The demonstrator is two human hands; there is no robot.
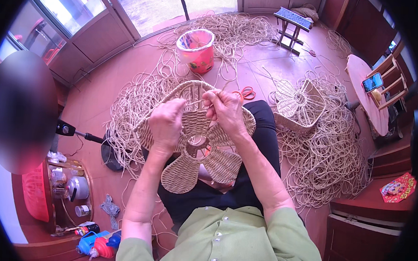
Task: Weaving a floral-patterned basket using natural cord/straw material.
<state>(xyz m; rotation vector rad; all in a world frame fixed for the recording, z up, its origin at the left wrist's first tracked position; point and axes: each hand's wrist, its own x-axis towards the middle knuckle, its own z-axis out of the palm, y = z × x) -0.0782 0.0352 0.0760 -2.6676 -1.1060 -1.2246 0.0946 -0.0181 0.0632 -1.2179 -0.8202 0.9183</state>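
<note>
A flower-shaped piece woven from straw-coloured cord (181,173) rests over my lap, its petals spread around a ring at the centre. Above its upper petals, my left hand (166,124) is closed with its fingers on a thin cord (195,102). My right hand (225,110) pinches the same cord a short way to the right, and the strand runs between the two hands. The fingers hide part of the weave and where the cord joins it. Orange-handled scissors (249,93) lie just beyond my right hand, by my knee.
Loose cord (319,158) is heaped on the floor at right, with more at left and behind. A woven basket with a flower pattern (308,104) sits on the right heap. A red lined bucket (203,58) stands ahead, a small stool (293,20) beyond, a pole stand (89,137) left.
</note>
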